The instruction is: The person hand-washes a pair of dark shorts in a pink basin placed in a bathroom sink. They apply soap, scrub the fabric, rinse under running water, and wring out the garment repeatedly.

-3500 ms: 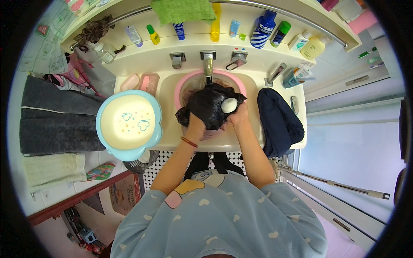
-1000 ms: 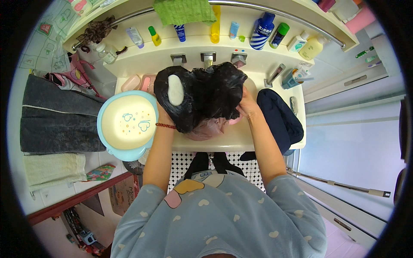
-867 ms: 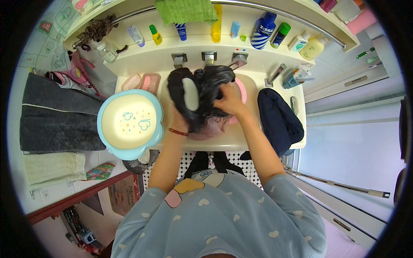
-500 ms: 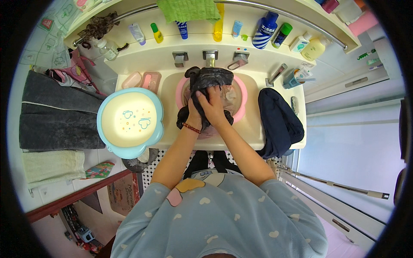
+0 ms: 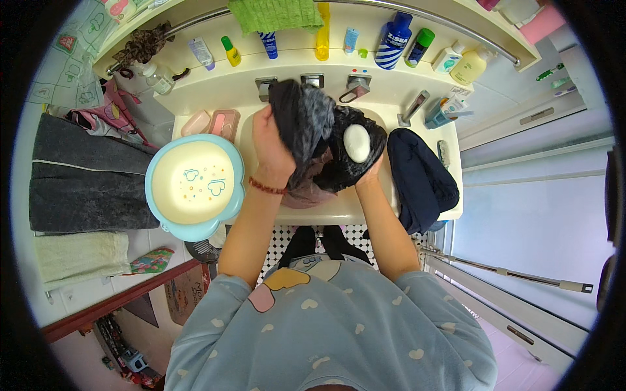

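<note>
Over the sink [image 5: 326, 215] I hold up a wet black cloth [image 5: 301, 124] with whitish suds on it. My left hand [image 5: 269, 146], with a reddish bead bracelet at the wrist, grips the bunched left part. My right hand [image 5: 373, 173] is under the cloth's right part, its fingers mostly hidden. A white oval bar of soap [image 5: 357, 143] rests on the black fabric above that hand. Below the cloth shows a dusky pink fabric [image 5: 306, 192]. The cloth and my hands hide most of the sink bowl.
A light blue basin [image 5: 240, 189] stands on the counter at left, near a pink soap dish [image 5: 225, 124]. Folded dark navy fabric [image 5: 417, 176] lies at right. Faucet handles [image 5: 355, 88] and a ledge of bottles [image 5: 394, 42] are behind. Towels [image 5: 91, 182] hang far left.
My hands have come apart from pressing together in the pink basin and lifted the black cloth. The white soap now shows on it, on the right. The pink basin's rim is now hidden.
</note>
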The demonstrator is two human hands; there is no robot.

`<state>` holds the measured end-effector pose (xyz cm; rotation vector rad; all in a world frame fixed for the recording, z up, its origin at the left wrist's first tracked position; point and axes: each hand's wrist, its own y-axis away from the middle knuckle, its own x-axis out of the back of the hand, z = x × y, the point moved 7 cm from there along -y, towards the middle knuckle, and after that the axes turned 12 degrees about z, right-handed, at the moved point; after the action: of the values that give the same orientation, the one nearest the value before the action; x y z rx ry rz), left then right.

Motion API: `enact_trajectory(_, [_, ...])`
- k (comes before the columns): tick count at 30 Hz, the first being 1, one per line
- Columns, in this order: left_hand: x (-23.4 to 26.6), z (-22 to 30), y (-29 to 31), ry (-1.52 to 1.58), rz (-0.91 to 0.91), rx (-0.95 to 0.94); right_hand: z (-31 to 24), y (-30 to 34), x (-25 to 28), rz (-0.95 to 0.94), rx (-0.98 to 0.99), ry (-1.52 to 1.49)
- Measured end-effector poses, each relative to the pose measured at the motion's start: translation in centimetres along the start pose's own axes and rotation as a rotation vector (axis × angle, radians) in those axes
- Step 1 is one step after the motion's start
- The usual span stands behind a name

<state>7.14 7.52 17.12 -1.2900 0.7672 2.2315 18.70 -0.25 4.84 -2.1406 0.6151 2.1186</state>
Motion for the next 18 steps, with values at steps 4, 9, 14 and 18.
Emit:
enact_trajectory(4, [-3.1,-4.8,-3.1,-0.152,0.023,0.0,-0.2,-1.2,1.5,-0.012,0.42,0.567])
enact_trajectory(9, [-2.3,-10.2,-4.3,-1.552,-0.304,-0.718,1.4,-0.2,-0.1,-0.305,0.082,-0.267])
enact_trajectory(14, [-2.1,-3.0,1.2,-1.507,-0.436,-0.997,0.8,0.0,-0.2,-0.061,0.005,-0.085])
enact_trajectory(18, [3.9,-5.5,0.3,-1.771,-0.45,-0.809,0.7,-0.3,-0.6,0.041,-0.066,-0.078])
